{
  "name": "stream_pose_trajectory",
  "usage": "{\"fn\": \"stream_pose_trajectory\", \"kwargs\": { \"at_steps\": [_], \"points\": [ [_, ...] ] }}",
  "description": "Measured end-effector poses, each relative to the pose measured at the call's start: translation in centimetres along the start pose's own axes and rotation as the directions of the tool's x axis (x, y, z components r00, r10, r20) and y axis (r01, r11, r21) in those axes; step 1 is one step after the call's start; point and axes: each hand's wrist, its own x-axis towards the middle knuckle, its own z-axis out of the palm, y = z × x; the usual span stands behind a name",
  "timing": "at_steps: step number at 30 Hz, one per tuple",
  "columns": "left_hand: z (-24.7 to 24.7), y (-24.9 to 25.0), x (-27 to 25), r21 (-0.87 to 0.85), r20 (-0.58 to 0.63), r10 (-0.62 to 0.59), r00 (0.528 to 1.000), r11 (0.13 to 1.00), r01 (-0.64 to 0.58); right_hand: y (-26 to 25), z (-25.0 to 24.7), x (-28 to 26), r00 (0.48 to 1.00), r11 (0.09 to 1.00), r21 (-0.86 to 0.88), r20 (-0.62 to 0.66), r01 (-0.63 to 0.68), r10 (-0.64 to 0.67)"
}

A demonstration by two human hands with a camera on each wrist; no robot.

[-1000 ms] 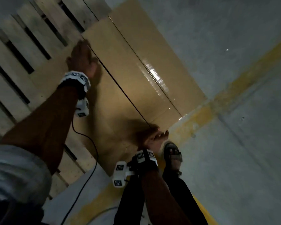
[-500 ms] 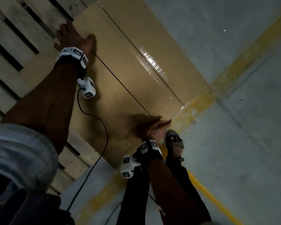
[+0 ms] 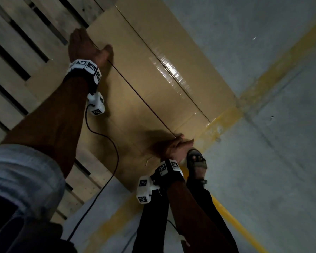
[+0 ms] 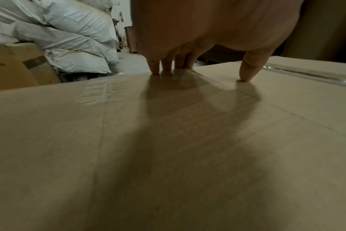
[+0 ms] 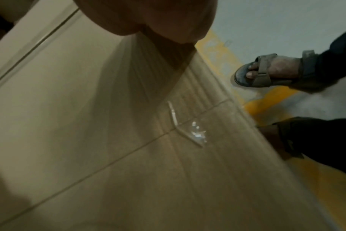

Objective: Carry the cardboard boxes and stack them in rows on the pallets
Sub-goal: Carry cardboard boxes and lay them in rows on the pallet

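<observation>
Cardboard box lies flat on the wooden pallet beside another taped box, its long axis running from left hand at the far end to right hand at the near corner. Left wrist view: straight fingers press its far edge. Right wrist view: only the palm shows, so I cannot tell its fingers.

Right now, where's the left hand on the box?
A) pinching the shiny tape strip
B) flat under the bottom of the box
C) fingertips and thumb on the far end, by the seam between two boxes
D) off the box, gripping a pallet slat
C: the left hand rests at the far end of the box, and the left wrist view shows its fingertips and thumb touching the cardboard, clear of the tape and the pallet.
</observation>
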Motion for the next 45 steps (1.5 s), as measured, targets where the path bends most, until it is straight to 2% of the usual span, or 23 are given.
{"fn": "stream_pose_trajectory", "kwargs": {
  "at_steps": [4,12,16,19,21,23,25,26,28,29,30,31,32,34,35,40,45],
  "points": [
    [0.1,-0.3,-0.7,-0.027,-0.035,-0.008,0.999,1.000,0.007,0.0,-0.1,0.3,0.997,0.997,-0.010,-0.012,-0.080,0.080],
    [0.6,-1.0,-0.2,-0.067,-0.005,-0.009,1.000,0.998,0.008,0.5,0.2,0.5,0.996,0.997,-0.004,-0.032,-0.078,0.078],
    [0.5,-1.6,-1.2,-0.139,0.046,0.073,0.996,0.988,-0.066,1.0,0.4,0.4,0.999,1.000,0.023,-0.042,-0.007,0.008],
    [1.2,-3.0,-4.4,-0.165,0.014,0.135,0.991,0.978,-0.131,0.9,0.1,0.6,0.999,0.998,0.060,-0.045,-0.004,0.006],
    [2.5,-4.9,-8.1,-0.149,-0.032,0.079,0.996,0.985,-0.083,0.5,-0.5,0.5,1.000,0.998,0.047,-0.004,-0.030,0.030],
    [4.2,-6.9,-12.9,-0.154,-0.084,-0.068,0.994,0.987,0.054,-0.1,-0.8,0.1,0.998,0.998,0.034,0.020,-0.055,0.054],
    [5.6,-8.2,-18.7,-0.210,-0.106,-0.311,0.945,0.936,0.284,-0.3,-1.0,0.0,0.996,0.996,0.003,0.027,-0.085,0.085],
    [6.4,-9.1,-21.9,-0.256,-0.118,-0.443,0.889,0.878,0.404,-0.4,-1.1,-0.1,0.994,0.994,-0.021,0.028,-0.105,0.105],
    [6.9,-9.5,-28.0,-0.412,-0.110,-0.682,0.723,0.693,0.591,-0.3,-1.7,0.4,0.986,0.990,-0.029,0.094,-0.136,0.138],
    [7.4,-9.6,-30.5,-0.516,-0.064,-0.756,0.652,0.584,0.627,-0.2,-2.0,0.9,0.970,0.984,-0.003,0.170,-0.177,0.175],
    [7.9,-9.7,-32.3,-0.633,0.022,-0.796,0.605,0.458,0.625,-0.4,-2.2,1.3,0.949,0.977,0.005,0.242,-0.211,0.204],
    [8.5,-9.7,-33.6,-0.717,0.133,-0.786,0.603,0.344,0.606,-0.4,-2.3,1.3,0.940,0.977,-0.032,0.266,-0.213,0.214],
    [9.2,-9.6,-34.3,-0.764,0.220,-0.744,0.631,0.271,0.585,-0.4,-2.5,1.4,0.949,0.982,-0.079,0.255,-0.170,0.185],
    [9.9,-9.4,-34.4,-0.755,0.260,-0.635,0.727,0.335,0.563,-0.5,-2.7,1.1,0.962,0.975,-0.172,0.212,-0.138,0.173],
    [10.0,-9.3,-34.1,-0.748,0.237,-0.614,0.753,0.380,0.544,-0.5,-2.6,1.2,0.959,0.976,-0.170,0.221,-0.138,0.174],
    [9.6,-9.2,-33.2,-0.749,0.185,-0.593,0.783,0.431,0.504,-0.5,-3.2,1.7,0.943,0.977,-0.123,0.263,-0.176,0.203],
    [9.8,-9.5,-33.0,-0.747,0.193,-0.590,0.784,0.429,0.508,0.0,-2.8,2.5,0.944,0.978,-0.132,0.270,-0.160,0.191]
  ]
}}
